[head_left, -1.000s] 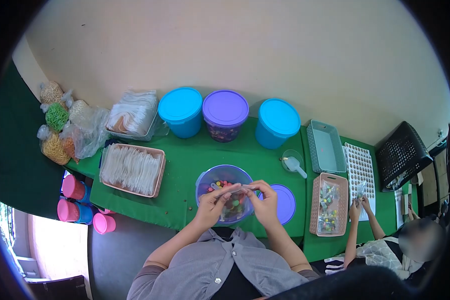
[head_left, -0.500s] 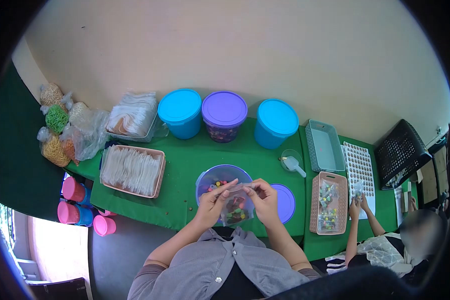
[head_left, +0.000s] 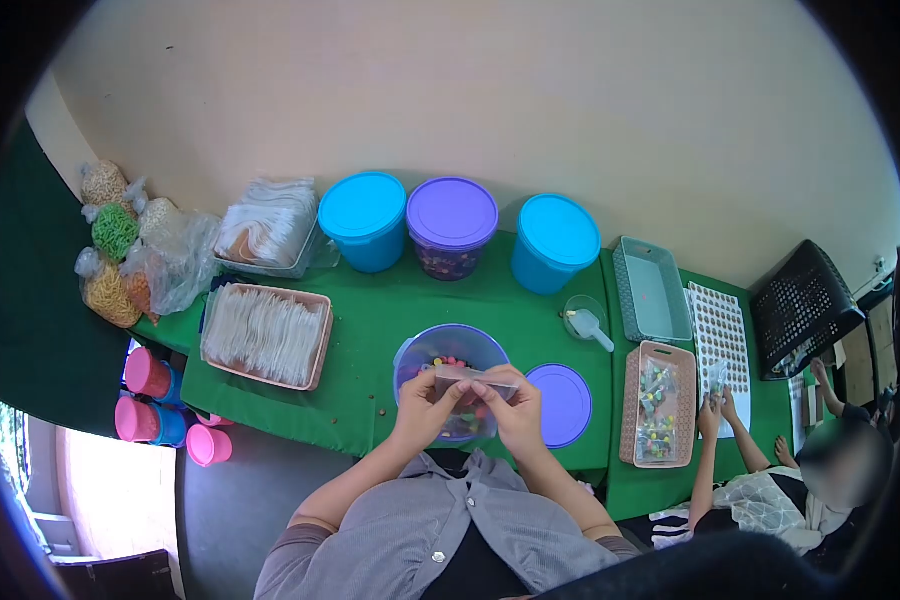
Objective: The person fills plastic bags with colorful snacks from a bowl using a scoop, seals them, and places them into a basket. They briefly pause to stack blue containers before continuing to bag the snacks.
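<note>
My left hand [head_left: 422, 408] and my right hand [head_left: 516, 414] both pinch the upper edge of a clear plastic pouch [head_left: 460, 424], thumbs close together in the middle. Colourful sweets show through the pouch, though my fingers cover part of it. Behind and beneath it is an open purple tub [head_left: 415, 352] with more bright sweets inside. A round purple lid [head_left: 559, 405] lies on the green cloth just to the right of my right hand.
Pink basket of flat pouches [head_left: 322, 352] at left; lidded blue bucket [head_left: 372, 258], purple bucket [head_left: 452, 264] and another blue bucket [head_left: 543, 273] along the wall. A white scoop [head_left: 592, 328] rests in a bowl. At right, a co-worker's hands [head_left: 718, 412] hold a packet beside a pink basket [head_left: 632, 440].
My hands have drawn closer together along the pouch's top, which now folds over as a flat strip. Another person's arm has appeared at the far right.
</note>
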### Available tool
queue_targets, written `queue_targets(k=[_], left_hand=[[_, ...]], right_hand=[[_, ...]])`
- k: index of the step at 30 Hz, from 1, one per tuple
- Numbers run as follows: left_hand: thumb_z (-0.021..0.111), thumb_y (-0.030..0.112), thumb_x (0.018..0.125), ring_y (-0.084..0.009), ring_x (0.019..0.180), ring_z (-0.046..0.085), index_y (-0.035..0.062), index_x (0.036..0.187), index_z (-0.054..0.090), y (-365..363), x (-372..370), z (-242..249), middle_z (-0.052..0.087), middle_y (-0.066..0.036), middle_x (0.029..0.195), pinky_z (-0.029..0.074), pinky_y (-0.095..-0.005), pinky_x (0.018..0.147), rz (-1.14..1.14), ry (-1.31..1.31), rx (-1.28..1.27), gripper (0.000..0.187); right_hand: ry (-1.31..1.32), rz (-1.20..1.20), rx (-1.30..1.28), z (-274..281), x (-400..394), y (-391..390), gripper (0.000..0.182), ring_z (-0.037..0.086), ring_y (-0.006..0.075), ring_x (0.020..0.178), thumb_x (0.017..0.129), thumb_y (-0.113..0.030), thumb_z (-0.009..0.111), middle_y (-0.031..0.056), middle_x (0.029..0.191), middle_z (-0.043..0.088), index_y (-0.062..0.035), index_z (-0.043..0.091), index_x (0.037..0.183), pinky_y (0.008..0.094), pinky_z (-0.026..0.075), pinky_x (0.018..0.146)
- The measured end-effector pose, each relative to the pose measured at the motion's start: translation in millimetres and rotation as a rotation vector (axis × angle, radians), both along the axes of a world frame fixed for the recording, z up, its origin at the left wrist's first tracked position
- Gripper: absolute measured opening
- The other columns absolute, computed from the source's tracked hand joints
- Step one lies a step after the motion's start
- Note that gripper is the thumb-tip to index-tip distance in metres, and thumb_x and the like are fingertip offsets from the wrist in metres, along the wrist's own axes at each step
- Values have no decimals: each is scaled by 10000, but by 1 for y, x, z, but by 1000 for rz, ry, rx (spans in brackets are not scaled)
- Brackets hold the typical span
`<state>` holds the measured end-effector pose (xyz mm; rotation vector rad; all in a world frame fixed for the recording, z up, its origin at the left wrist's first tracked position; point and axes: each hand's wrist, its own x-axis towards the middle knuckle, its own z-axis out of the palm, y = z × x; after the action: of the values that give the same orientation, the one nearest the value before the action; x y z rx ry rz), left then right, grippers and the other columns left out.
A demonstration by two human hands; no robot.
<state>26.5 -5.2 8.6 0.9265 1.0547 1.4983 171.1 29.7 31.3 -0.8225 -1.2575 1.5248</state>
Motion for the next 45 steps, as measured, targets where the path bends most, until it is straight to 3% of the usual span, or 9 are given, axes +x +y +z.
queue_targets(k=[15,19,23,26,29,36,39,42,45], left_hand=[[444,250,1021,-120,868,620,-7,1087,636,-3,-3,2,675,-56,925,497,-275,790,-55,69,1,328],[421,262,1025,-192,903,634,-22,1024,638,16,-52,-2,670,-100,955,492,-331,839,195,437,74,357],[545,148,939,-277,964,620,9,1092,614,25,-155,-73,648,-133,1004,473,-356,870,674,816,-119,218],[611,103,869,-328,980,605,16,1123,598,4,-211,-141,630,-149,1031,477,-383,854,833,1324,-168,269],[631,94,835,-340,952,616,31,1085,626,-15,-219,-152,638,-149,1002,488,-395,817,657,1257,-396,258],[610,146,869,-332,879,649,55,969,708,-21,-223,-142,669,-156,1019,505,-399,749,804,1209,-620,167],[593,169,891,-337,874,656,46,981,713,-17,-229,-145,682,-160,1021,507,-400,740,894,1151,-681,194],[623,159,878,-310,826,668,47,993,713,-16,-238,-151,698,-147,972,515,-375,715,1133,1370,-201,184],[655,159,884,-224,794,669,24,986,710,-15,-232,-114,701,-123,979,531,-321,690,1079,979,-389,179]], right_hand=[[-244,238,104,3,45,14,286,588,107,796,988,-233,522,44,935,636,10,661,1047,235,479,686],[-276,-239,-3,9,104,33,295,610,143,897,996,-203,489,73,978,665,30,625,1115,293,472,825],[-1131,-1010,415,-39,224,79,299,593,322,987,969,-165,468,188,1070,621,9,610,1168,427,455,873],[-1459,-1197,395,-70,265,89,294,558,377,1014,944,-145,480,182,1085,608,-23,618,1172,481,444,874],[-1828,-986,27,-146,315,86,326,528,397,1087,953,-227,478,200,1157,588,-43,624,1179,504,429,908],[-1681,-905,-291,-203,325,74,521,467,448,1186,962,-444,434,280,1253,525,-61,551,1296,529,360,1001],[-1585,-1028,-206,-182,308,83,549,382,436,1279,974,-441,423,278,1384,418,-42,493,1343,521,289,1065],[-1526,-1146,-1,-161,286,93,515,347,427,1309,973,-401,450,271,1397,395,-25,500,1322,534,276,1068],[-1385,-1228,185,-148,260,100,446,366,419,1283,973,-339,480,266,1387,389,-9,525,1269,533,278,1061]])
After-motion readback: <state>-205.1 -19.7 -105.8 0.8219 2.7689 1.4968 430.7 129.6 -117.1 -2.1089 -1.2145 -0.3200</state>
